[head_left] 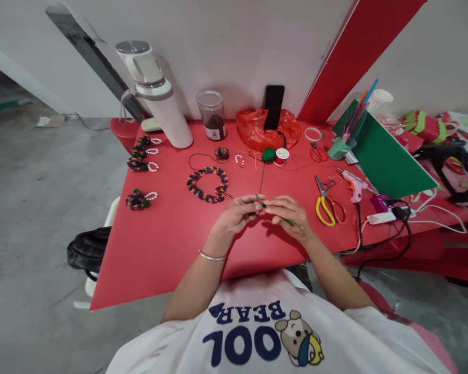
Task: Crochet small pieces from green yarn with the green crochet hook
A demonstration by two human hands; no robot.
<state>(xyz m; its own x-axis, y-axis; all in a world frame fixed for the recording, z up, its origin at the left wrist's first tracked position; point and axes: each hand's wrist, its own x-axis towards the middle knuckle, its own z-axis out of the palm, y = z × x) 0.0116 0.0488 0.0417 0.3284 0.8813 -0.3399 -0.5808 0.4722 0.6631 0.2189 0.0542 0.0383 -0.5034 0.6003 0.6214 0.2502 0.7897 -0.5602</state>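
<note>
Over the middle of the red table (159,249), my left hand (237,214) and my right hand (290,214) meet with fingers pinched on a thin green cord (262,203). The cord runs back from my fingers to a green yarn ball (269,154). A green end pokes out under my right hand. A multicoloured braided ring (207,184) lies just beyond my left hand.
Several small braided pieces with white beads (140,156) lie at the left. A white thermos (159,96), a jar (212,115), a red bag (267,130) with a phone (274,106), yellow scissors (325,205), a glue gun (353,184) and a green board (386,153) stand around.
</note>
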